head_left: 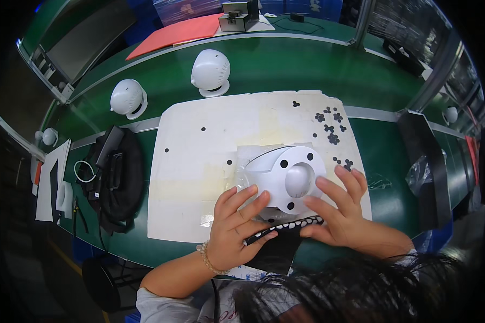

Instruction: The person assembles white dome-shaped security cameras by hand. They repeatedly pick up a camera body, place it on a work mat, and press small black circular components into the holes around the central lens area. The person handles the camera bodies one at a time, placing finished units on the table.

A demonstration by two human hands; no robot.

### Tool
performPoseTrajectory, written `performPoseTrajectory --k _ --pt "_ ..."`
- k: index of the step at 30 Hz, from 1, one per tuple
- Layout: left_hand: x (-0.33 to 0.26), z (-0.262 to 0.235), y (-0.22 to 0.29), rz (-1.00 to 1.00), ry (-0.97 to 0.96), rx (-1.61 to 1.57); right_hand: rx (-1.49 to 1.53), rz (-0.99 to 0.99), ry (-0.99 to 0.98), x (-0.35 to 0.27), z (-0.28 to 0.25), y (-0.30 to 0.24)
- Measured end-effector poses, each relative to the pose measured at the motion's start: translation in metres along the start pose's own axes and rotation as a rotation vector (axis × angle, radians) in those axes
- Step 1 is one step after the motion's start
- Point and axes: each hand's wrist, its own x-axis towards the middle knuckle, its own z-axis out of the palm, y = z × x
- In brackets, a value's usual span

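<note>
A white rounded device (269, 183) lies on its side on the board, its ring-shaped base turned up toward me. Three black round pads show on that ring; one (284, 163) is near its upper left. My left hand (231, 231) pinches a black sheet (277, 250) between thumb and index finger, while its other fingers stretch toward the device. White round spots line the sheet's upper edge. My right hand (342, 212) is open, fingers spread, with index and middle fingertips at the ring's right rim. Whether a small pad is under those fingertips, I cannot tell.
A pale worn board (183, 177) covers the middle of the green table, with loose black dots and flower-shaped dot clusters (333, 139) on it. Two white devices (210, 70) stand beyond. A black bag (125, 177) lies left; a black foam piece (425, 167) stands right.
</note>
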Motion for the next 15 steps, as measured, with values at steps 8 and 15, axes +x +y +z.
performPoseTrajectory --k 8,15 --pt "-0.003 0.003 0.0 -0.052 -0.01 -0.111 0.186 -0.043 -0.042 0.002 0.006 -0.014" --pt "-0.006 -0.006 -0.001 -0.055 -0.001 -0.118 0.209 -0.048 -0.054 0.011 0.005 -0.022"
